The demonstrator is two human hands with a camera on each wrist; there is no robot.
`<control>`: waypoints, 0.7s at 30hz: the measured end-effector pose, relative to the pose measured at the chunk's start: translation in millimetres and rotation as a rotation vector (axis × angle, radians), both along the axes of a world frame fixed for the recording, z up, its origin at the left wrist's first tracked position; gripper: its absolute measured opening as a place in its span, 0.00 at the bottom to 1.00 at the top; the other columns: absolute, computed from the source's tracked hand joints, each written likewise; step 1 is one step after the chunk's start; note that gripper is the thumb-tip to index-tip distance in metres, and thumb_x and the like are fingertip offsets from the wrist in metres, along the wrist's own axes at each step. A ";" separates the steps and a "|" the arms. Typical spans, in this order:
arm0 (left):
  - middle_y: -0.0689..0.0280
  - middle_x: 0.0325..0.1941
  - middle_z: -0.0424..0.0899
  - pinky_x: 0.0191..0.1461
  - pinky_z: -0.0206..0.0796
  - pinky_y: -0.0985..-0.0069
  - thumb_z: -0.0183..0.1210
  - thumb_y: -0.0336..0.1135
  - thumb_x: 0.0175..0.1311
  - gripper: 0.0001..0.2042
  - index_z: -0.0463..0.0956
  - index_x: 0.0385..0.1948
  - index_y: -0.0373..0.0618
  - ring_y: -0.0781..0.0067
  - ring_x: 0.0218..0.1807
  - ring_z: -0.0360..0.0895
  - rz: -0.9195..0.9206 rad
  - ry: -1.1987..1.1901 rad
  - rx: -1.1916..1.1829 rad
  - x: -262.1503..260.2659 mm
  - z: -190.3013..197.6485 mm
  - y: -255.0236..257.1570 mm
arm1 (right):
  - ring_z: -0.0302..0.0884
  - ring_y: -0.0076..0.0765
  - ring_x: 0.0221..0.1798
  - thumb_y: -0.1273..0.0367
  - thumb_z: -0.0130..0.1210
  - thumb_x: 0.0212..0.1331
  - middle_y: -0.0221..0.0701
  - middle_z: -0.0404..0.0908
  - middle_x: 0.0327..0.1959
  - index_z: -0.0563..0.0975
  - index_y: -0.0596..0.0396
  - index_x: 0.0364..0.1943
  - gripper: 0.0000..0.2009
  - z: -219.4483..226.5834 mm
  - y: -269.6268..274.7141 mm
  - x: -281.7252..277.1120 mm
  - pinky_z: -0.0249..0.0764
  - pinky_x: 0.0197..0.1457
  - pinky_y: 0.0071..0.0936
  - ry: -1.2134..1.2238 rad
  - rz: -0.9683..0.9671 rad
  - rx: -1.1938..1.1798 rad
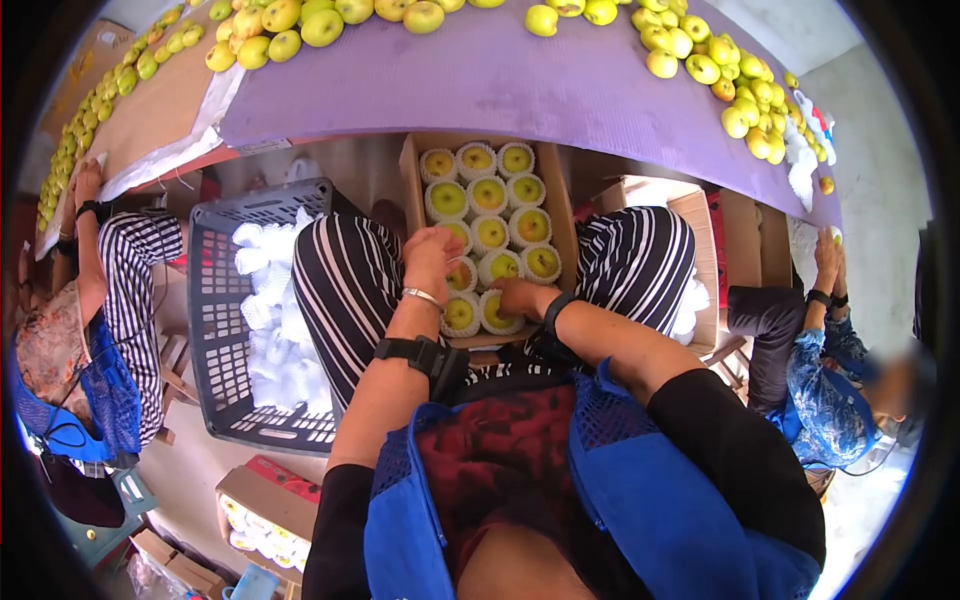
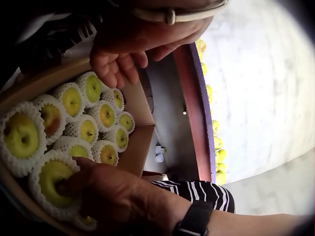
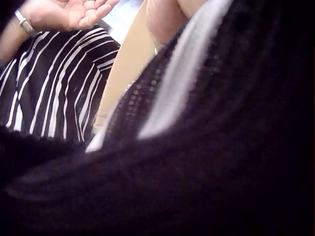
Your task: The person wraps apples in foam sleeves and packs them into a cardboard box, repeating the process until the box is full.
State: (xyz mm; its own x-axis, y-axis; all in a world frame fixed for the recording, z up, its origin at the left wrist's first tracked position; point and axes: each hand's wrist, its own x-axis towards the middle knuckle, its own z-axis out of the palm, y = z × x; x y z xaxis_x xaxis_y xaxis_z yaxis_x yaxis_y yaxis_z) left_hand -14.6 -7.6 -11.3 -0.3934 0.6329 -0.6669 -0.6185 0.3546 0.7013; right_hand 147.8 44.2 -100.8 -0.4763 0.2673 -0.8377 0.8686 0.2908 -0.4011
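Observation:
A cardboard box point(image 1: 408, 165) stands between the knees, filled with rows of yellow-green apples, each in a white foam net. My right hand point(image 1: 525, 298) reaches into its near end and grips a netted apple point(image 2: 51, 183) in the front row, with fingertips on the fruit's top; part of that hand's grip is hidden. Over the box's left side hovers my left hand point(image 1: 432, 262), palm inward, fingers loosely bent and holding nothing. In the right wrist view the left hand point(image 3: 78, 14) shows its bare palm, while dark cloth covers most of that view.
A black plastic crate point(image 1: 265, 435) of white foam nets point(image 1: 275, 330) stands left of the legs. Ahead lies a purple-covered table point(image 1: 480, 95) with loose apples point(image 1: 322, 27). Another open carton point(image 1: 690, 215) is at the right knee. People sit on both sides.

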 end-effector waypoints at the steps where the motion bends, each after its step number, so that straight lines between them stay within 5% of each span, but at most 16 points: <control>1: 0.64 0.29 0.76 0.37 0.63 0.75 0.48 0.34 0.54 0.06 0.68 0.32 0.45 0.70 0.34 0.73 -0.001 0.000 0.002 -0.1 0.5 -0.4 | 0.69 0.44 0.49 0.63 0.60 0.36 0.42 0.70 0.48 0.61 0.51 0.56 0.35 1.3 -0.3 0.4 0.68 0.47 0.30 -0.002 0.006 -0.001; 6: 0.63 0.30 0.76 0.36 0.62 0.76 0.48 0.34 0.54 0.08 0.68 0.34 0.44 0.71 0.33 0.73 -0.022 0.005 -0.011 -0.5 2.1 0.1 | 0.70 0.41 0.49 0.63 0.62 0.34 0.38 0.72 0.47 0.68 0.47 0.51 0.31 25.4 1.1 -6.8 0.67 0.49 0.31 -0.093 0.213 0.262; 21: 0.63 0.30 0.76 0.37 0.64 0.75 0.45 0.33 0.55 0.06 0.68 0.32 0.44 0.70 0.33 0.73 -0.040 0.005 -0.036 1.2 6.7 1.4 | 0.71 0.41 0.47 0.63 0.62 0.33 0.39 0.73 0.45 0.67 0.47 0.52 0.33 17.2 4.8 -6.1 0.69 0.47 0.29 -0.020 0.287 0.192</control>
State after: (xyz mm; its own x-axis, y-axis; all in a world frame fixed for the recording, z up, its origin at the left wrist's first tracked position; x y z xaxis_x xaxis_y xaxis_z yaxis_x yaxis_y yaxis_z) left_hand -13.4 -6.2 -4.6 -0.3718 0.6239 -0.6874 -0.6001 0.4035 0.6907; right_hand 141.7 49.0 -83.5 -0.5389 0.2785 -0.7950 0.7478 0.5927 -0.2992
